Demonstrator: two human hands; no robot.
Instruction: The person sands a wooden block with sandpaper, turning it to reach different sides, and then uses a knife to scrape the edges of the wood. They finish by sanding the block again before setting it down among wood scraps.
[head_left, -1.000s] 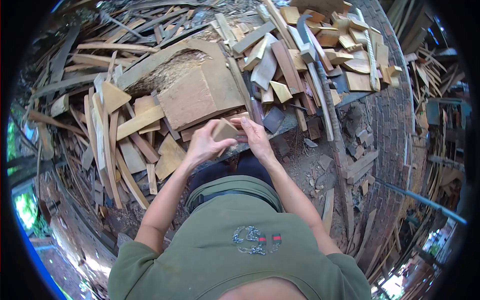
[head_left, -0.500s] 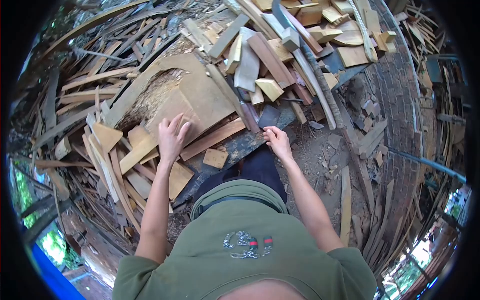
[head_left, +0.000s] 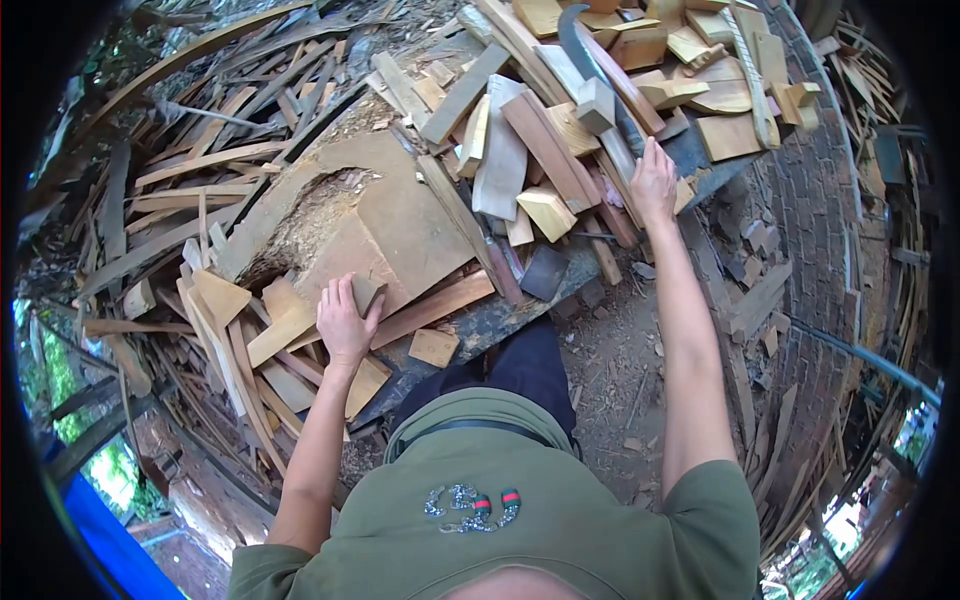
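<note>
My left hand (head_left: 345,322) is closed around a small dark wooden block (head_left: 367,292), beside the large brown board (head_left: 410,225) with a hollow full of wood chips. Further forward on the right, my right hand (head_left: 655,185) has its fingers drawn together at the edge of the wood pile, near the lower end of a reddish strip (head_left: 628,88). What its fingers hold is hidden. A curved dark blade-like piece (head_left: 580,45) lies beside that strip. A square dark piece (head_left: 543,273) and a tan block with small holes (head_left: 434,347) lie nearer my body.
Stacked offcuts (head_left: 545,140) cover the far side of the dark work surface (head_left: 480,335). Long scrap strips (head_left: 215,340) lean at the left. To the right are a brick surface (head_left: 815,200), a blue pipe (head_left: 870,355) and dirt ground with scraps (head_left: 620,380).
My right hand has moved forward and right, from the near edge of the surface to the pile. A small dark block now shows in my left hand, which sits slightly lower.
</note>
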